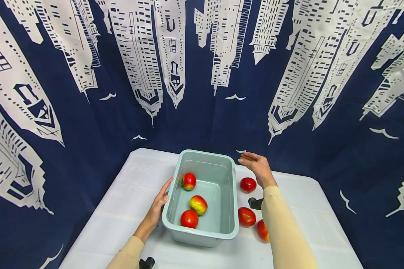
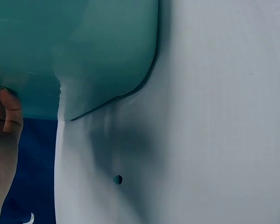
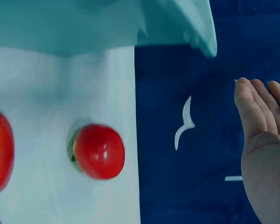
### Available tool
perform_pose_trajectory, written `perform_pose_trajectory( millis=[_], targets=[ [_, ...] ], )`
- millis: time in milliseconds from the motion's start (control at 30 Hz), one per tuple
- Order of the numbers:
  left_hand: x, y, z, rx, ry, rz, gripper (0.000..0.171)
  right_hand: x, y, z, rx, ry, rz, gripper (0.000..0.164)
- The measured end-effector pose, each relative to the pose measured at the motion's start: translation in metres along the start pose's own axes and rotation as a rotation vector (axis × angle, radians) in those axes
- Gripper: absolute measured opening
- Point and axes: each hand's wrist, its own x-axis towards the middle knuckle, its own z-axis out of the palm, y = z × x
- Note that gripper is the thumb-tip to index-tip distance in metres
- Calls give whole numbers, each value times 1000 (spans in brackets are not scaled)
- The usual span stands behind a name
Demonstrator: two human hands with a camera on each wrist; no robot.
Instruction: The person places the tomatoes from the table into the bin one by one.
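Pale green rectangular plastic bin (image 1: 208, 168) at lower centre of frame, on white-covered table (image 1: 124, 205). Left hand (image 1: 156, 210) at bin's left side, fingers laid against outer wall, unclenched. Right hand (image 1: 259, 169) raised right of bin, near rim, released, fingers extended. Three glossy red-and-yellow rounded fruits (image 1: 198, 204) inside bin, left half; three mostly red rounded fruits (image 1: 247, 216) on table, right of bin.

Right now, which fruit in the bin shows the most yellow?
The middle fruit, front to back, in the bin: largely yellow below, while the others are mostly red.
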Motion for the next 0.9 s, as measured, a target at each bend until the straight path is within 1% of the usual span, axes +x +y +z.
perform_pose_trajectory(
  millis=[133, 333, 500, 733, 833, 900],
  targets=[
    [0, 1, 0, 3, -1, 1, 62, -4, 12, -10, -23, -19, 7, 61],
    [1, 0, 1, -7, -14, 0, 63, -11, 32, -26, -55, -55, 22, 66],
    [1, 0, 3, -11, -18, 1, 63, -18, 50, -37, -67, -107, 61, 66],
    [0, 1, 3, -7, 3, 2, 64, -28, 84, -30, -32, -138, 125, 62],
    [0, 1, 2, -6, 1, -1, 64, -33, 98, -26, -17, -146, 164, 59],
    [-1, 1, 2, -6, -4, 1, 64, -37, 107, -25, -27, -160, 186, 58]
  ],
)
